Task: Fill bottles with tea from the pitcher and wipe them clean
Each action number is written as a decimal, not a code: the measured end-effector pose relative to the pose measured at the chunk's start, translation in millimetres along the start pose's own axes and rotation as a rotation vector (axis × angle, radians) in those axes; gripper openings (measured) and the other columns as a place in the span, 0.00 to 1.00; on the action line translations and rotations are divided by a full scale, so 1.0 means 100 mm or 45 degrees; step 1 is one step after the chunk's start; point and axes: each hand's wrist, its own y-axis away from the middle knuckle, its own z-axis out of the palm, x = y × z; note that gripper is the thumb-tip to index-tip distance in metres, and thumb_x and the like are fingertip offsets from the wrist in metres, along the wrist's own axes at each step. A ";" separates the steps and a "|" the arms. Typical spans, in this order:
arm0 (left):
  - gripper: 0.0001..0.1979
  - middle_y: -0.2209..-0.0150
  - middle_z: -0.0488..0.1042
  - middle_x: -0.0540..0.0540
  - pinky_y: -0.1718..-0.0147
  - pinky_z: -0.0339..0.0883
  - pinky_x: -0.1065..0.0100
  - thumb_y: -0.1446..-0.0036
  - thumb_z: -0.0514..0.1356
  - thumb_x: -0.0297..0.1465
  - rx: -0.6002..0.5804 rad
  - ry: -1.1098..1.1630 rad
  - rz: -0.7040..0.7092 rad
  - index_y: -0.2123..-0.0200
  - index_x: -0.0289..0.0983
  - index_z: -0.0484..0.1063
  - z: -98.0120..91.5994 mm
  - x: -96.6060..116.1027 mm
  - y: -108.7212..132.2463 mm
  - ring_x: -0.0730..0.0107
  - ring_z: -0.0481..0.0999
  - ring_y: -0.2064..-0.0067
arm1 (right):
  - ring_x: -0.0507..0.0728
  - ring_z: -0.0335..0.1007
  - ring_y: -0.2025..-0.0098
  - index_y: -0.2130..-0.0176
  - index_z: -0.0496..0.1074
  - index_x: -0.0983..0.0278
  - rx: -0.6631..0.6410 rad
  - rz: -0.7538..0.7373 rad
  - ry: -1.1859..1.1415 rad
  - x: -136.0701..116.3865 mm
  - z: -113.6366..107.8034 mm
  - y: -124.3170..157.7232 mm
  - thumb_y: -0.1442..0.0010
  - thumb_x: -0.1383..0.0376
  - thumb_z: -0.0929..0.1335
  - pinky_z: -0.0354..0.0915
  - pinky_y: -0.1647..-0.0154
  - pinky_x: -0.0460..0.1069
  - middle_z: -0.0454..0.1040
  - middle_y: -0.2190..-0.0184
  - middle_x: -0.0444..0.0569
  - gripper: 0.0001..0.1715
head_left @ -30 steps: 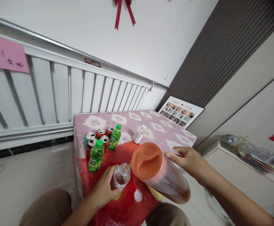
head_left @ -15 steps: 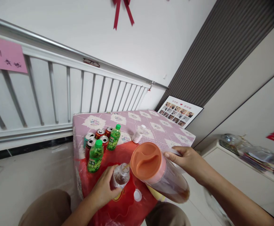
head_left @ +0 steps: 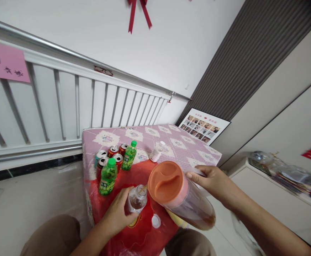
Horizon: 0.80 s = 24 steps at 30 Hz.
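My left hand (head_left: 120,212) is wrapped round a small clear bottle (head_left: 137,200), its uncapped mouth facing up. My right hand (head_left: 211,183) grips the handle of a clear pitcher (head_left: 195,206) with an orange lid (head_left: 166,180). The pitcher is tilted left, its spout at the bottle's mouth, and a thin brown stream runs into the bottle. Brown liquid lies in the pitcher's lower part. Below the bottle is a red tray (head_left: 145,233) with a scalloped edge. A white cap (head_left: 156,221) lies at the tray's right side.
Two green bottles (head_left: 108,179) stand left of my hands, beside several drink cans (head_left: 117,161). A white-capped bottle (head_left: 157,152) stands farther back on the flowered tablecloth (head_left: 151,131). A radiator (head_left: 110,103) runs along the wall; a white cabinet (head_left: 264,192) is at right.
Both hands, the bottle and the pitcher hold almost the same positions. The brown stream still runs from spout to bottle; I see no other clear change.
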 end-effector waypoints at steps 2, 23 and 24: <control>0.38 0.42 0.67 0.42 0.40 0.58 0.55 0.58 0.62 0.22 0.009 0.003 0.003 0.41 0.43 0.59 0.00 0.01 0.00 0.56 0.66 0.40 | 0.49 0.46 0.78 0.82 0.55 0.60 0.007 0.002 -0.011 0.00 0.00 0.00 0.50 0.41 0.66 0.46 0.79 0.46 0.51 0.83 0.38 0.30; 0.37 0.43 0.67 0.43 0.39 0.58 0.55 0.58 0.63 0.23 0.017 -0.002 -0.005 0.42 0.42 0.60 0.00 0.02 0.01 0.56 0.67 0.41 | 0.49 0.46 0.78 0.82 0.55 0.61 -0.008 -0.004 0.003 0.01 0.03 -0.01 0.50 0.41 0.66 0.46 0.79 0.46 0.52 0.83 0.38 0.30; 0.37 0.43 0.68 0.43 0.39 0.58 0.55 0.58 0.63 0.23 0.022 -0.003 -0.006 0.42 0.43 0.60 0.00 0.02 0.01 0.56 0.67 0.41 | 0.49 0.46 0.78 0.82 0.55 0.61 -0.001 -0.012 -0.003 0.01 0.03 -0.01 0.50 0.41 0.66 0.45 0.80 0.46 0.51 0.83 0.38 0.30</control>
